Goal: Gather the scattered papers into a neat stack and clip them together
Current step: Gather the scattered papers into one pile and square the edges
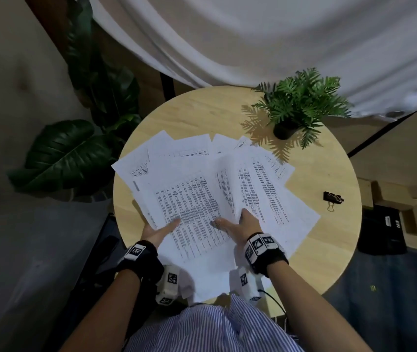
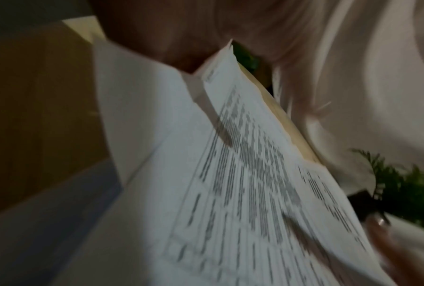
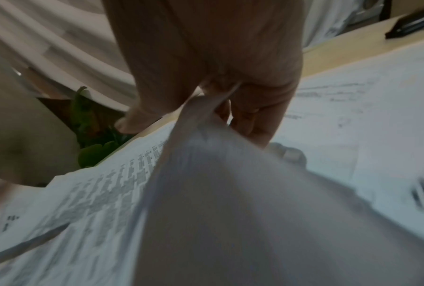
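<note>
Several printed papers (image 1: 192, 199) lie fanned and overlapping across a round wooden table (image 1: 202, 115). My left hand (image 1: 156, 233) holds the near-left edge of the front sheets, thumb on top and fingers hidden beneath. My right hand (image 1: 243, 224) grips a sheet near the middle of the pile. In the right wrist view that lifted sheet (image 3: 206, 193) runs up between the fingers (image 3: 262, 108), which pinch it. The left wrist view is mostly filled by the blurred papers (image 2: 243, 174). A black binder clip (image 1: 332, 197) lies alone on the table's right side, apart from both hands.
A small potted fern (image 1: 299, 102) stands at the table's far right. A large-leaf plant (image 1: 70, 153) sits on the floor at left. White cloth (image 1: 253, 34) hangs behind. Cardboard boxes and a black item (image 1: 385, 227) are on the floor at right.
</note>
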Motion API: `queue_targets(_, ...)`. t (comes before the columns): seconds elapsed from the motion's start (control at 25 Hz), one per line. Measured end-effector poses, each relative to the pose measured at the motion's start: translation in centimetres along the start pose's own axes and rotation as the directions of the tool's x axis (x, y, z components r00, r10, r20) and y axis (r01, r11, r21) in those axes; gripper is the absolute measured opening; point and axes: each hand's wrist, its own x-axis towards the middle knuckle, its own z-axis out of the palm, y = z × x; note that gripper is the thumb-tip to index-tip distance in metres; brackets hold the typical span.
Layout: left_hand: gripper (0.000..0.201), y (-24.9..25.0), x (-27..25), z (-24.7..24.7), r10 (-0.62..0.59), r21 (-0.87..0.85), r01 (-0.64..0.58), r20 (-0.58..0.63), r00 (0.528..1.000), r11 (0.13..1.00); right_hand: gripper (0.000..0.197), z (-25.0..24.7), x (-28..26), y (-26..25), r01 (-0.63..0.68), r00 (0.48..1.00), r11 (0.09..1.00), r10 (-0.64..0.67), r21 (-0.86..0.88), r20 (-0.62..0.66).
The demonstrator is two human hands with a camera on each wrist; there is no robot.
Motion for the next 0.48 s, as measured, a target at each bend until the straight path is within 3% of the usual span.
queue_targets(0.04,0.109,-0.1,0.1,-0.2,-0.019,0.099,0.023,-0.038,0.999,0.995,0.086,-0.8,1.1,0.1,0.028,0.999,0.998,-0.03,-0.063,-0.035)
queue_targets(0.12,0.093,-0.6,1.2,-1.2,-0.025,0.202,0.05,-0.125,0.992,0.978,0.084,-3.8,4.0,1.0,0.001,0.968,0.995,-0.026,-0.1,-0.251)
queue_targets(0.2,0.092,-0.4,1.9,-2.7,-0.04,0.201,0.077,-0.181,0.983,0.977,0.087,-7.6,6.0,2.2,-0.136,0.923,0.986,0.09,-0.099,-0.374)
queue_targets(0.28,0.102,0.1,2.0,-3.7,-0.093,0.211,0.135,-0.197,0.976,0.968,0.092,-9.9,7.1,3.4,-0.226,0.934,0.97,0.189,-0.09,-0.304)
queue_targets(0.36,0.111,0.1,2.0,-3.8,-0.135,0.18,0.158,-0.132,0.982,0.971,0.094,-10.2,7.3,3.3,-0.223,0.965,0.974,0.216,-0.03,-0.15)
queue_targets(0.48,0.112,0.2,1.9,-2.3,-0.156,0.186,0.167,-0.072,0.985,0.968,0.091,-8.3,7.0,1.9,-0.24,0.97,0.929,0.221,-0.281,-0.099)
